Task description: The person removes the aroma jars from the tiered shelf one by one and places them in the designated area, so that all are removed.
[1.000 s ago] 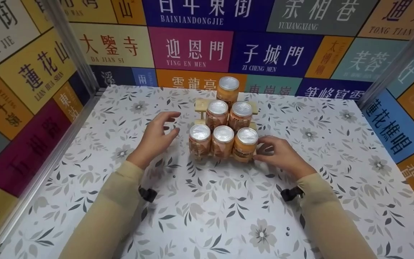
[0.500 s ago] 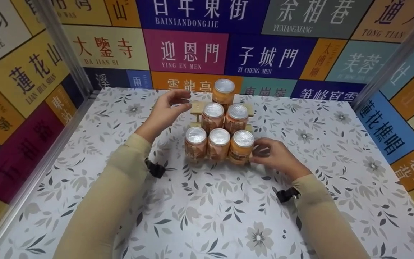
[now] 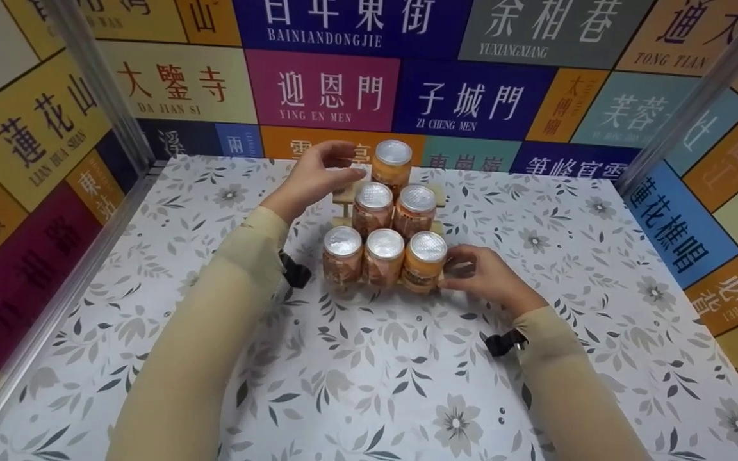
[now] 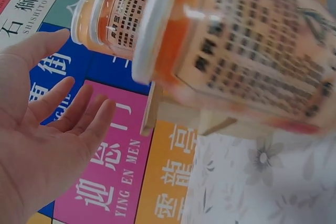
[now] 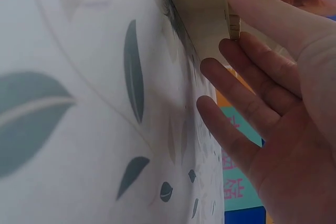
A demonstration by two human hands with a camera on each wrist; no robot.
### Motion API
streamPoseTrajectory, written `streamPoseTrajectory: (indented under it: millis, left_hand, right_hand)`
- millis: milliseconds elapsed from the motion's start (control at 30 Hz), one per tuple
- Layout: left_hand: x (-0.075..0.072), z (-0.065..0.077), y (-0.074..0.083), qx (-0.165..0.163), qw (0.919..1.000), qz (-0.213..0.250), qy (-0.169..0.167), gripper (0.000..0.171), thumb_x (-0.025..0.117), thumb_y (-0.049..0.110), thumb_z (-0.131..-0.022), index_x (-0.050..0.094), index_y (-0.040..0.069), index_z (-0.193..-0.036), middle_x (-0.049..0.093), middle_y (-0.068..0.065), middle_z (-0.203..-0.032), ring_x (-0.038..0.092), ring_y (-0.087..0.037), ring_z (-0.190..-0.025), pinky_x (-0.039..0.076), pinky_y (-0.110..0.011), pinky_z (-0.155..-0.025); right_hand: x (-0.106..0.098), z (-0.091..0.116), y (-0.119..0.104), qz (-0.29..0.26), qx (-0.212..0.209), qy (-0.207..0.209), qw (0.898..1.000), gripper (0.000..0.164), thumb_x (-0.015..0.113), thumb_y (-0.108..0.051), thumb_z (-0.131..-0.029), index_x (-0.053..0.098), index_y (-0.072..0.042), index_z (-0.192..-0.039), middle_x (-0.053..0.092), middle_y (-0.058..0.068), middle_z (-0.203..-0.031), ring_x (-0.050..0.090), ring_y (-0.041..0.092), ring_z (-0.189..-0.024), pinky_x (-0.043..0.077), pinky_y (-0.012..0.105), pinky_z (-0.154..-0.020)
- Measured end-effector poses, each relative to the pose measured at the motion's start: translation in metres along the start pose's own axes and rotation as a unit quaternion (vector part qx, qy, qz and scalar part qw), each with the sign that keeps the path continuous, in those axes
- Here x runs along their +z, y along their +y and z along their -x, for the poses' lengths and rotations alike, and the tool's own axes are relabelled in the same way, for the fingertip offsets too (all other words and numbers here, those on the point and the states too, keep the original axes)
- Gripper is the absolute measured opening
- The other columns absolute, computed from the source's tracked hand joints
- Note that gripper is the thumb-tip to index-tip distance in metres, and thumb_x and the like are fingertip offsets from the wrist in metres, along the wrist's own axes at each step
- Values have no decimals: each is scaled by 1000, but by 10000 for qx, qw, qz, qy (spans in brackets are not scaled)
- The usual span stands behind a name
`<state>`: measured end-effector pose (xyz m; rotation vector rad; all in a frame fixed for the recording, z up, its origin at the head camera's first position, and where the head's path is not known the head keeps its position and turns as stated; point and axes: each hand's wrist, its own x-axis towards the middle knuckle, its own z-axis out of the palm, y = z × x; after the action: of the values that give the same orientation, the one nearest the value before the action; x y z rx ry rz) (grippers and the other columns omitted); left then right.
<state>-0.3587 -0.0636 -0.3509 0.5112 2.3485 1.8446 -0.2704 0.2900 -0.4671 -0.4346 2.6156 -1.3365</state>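
Orange cans with silver lids stand upright on a stepped wooden rack (image 3: 342,194): three in front, two in the middle, one top can (image 3: 392,166) at the back. My left hand (image 3: 318,176) is beside that top can, with its fingers spread and nothing in its grasp. The left wrist view has the open palm (image 4: 52,124) near the cans, one close can (image 4: 247,51) filling the upper right. At the right front can (image 3: 423,261) is my right hand (image 3: 484,276), fingers loosely bent. The right wrist view shows its fingertips at the rack's wooden end (image 5: 199,3); contact is unclear.
A white floral cloth (image 3: 343,384) covers the table. Colourful sign-covered walls (image 3: 324,89) rise at the back and both sides, with clear posts (image 3: 103,83) at the corners. Black camera straps (image 3: 503,344) are on both wrists.
My left hand has moved forward and right, from beside the front and middle cans to beside the top can. My right hand stays by the right front can. The cans stay on the rack.
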Motion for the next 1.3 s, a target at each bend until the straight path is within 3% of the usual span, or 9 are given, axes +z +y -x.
streamPoseTrajectory:
  millis: [233, 533, 867, 1300]
  left_hand:
    - [17, -14, 9, 100, 9999, -62, -40, 62, 81, 22, -89, 55, 10, -145, 60, -7, -142, 56, -23, -131, 49, -33, -109]
    - [43, -27, 14, 68, 9999, 11, -97, 62, 80, 17, -88, 55, 7, -144, 62, -9, -136, 58, -22, -124, 51, -32, -105]
    - [44, -31, 15, -89, 9999, 89, 41, 59, 80, 18, -89, 56, 9, -142, 61, -9, -135, 60, -21, -120, 53, -31, -102]
    - [37, -22, 17, -99, 9983, 332, 464, 51, 77, 13, -91, 56, 9, -137, 58, -10, -138, 57, -24, -125, 54, -32, -101]
  right_hand:
    - [4, -2, 1, -15, -11, -62, 10000, 61, 90, -23, -81, 64, -4, -133, 69, 15, -128, 67, 35, -120, 54, 50, -106]
    - [3, 2, 2, -16, 101, -28, 9999, 63, 90, -21, -81, 63, -4, -135, 69, 16, -130, 66, 35, -121, 54, 50, -106]
    - [-1, 1, -1, 36, -31, -25, 10000, 62, 90, -22, -80, 64, -6, -135, 70, 14, -130, 65, 35, -122, 53, 51, -106]
    - [-2, -1, 1, -82, -17, -58, 9999, 63, 90, -19, -80, 64, -4, -135, 69, 16, -132, 64, 37, -124, 52, 52, -108]
